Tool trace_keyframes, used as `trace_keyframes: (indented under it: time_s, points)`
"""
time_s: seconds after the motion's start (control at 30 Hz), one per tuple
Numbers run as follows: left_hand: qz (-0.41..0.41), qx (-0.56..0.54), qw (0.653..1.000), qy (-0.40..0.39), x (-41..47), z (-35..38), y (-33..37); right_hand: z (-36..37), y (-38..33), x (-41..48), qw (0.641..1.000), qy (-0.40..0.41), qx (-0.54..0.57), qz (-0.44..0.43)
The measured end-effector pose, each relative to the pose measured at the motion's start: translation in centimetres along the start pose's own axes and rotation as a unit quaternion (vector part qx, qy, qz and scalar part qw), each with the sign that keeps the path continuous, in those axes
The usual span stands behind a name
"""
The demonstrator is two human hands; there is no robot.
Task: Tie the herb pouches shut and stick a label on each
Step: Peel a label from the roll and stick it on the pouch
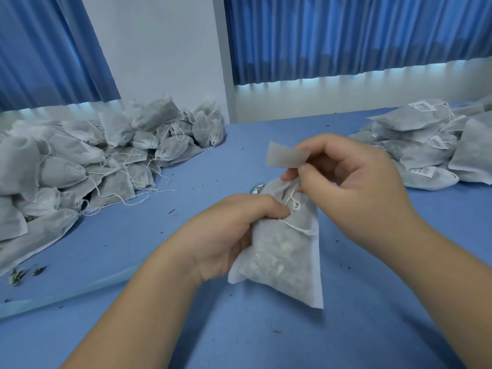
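Observation:
A white mesh herb pouch (287, 251) with its drawstring neck gathered is held above the blue table. My left hand (234, 230) grips the pouch's left side near the neck. Just above the neck, my right hand (346, 177) pinches a small grey-white label (285, 155) between thumb and fingers. The drawstring (294, 206) loops loose over the front of the pouch.
A large heap of unlabelled pouches (80, 161) lies at the left. A stack of labelled pouches (431, 145) lies at the right. A small round object (257, 188) peeks out behind the held pouch. Herb crumbs dot the blue table (266, 336).

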State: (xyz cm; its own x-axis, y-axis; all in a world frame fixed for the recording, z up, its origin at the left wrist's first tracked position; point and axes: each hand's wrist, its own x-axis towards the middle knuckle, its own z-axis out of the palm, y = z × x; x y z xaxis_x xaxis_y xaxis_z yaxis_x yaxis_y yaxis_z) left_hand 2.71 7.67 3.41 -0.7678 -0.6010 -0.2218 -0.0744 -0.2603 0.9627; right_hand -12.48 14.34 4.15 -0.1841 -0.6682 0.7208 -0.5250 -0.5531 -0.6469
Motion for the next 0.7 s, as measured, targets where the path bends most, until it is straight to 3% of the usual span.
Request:
trace_keyframes:
  time_s: [0.1, 0.2, 0.4, 0.57, 0.7]
  points:
    - [-0.006, -0.028, 0.999, -0.017, -0.2, -0.1, 0.1, -0.1, 0.4, 0.0, 0.982, -0.005, -0.136, -0.134]
    - [-0.003, -0.050, 0.998, -0.029, -0.2, -0.1, 0.3, -0.1, 0.8, 0.0, 0.960, -0.005, -0.201, -0.194]
    - [-0.034, -0.060, 0.997, -0.031, -0.4, -0.5, 0.3, -0.8, 1.0, 0.1, 0.945, -0.012, -0.248, -0.214]
    - [-0.019, -0.090, 0.995, -0.042, -0.4, -0.8, 0.5, -1.1, 0.9, 0.3, 0.916, -0.085, -0.313, -0.237]
    - [-0.008, -0.070, 0.996, -0.049, -0.4, -1.0, 0.4, -1.2, 0.7, 0.3, 0.912, -0.150, -0.325, -0.200]
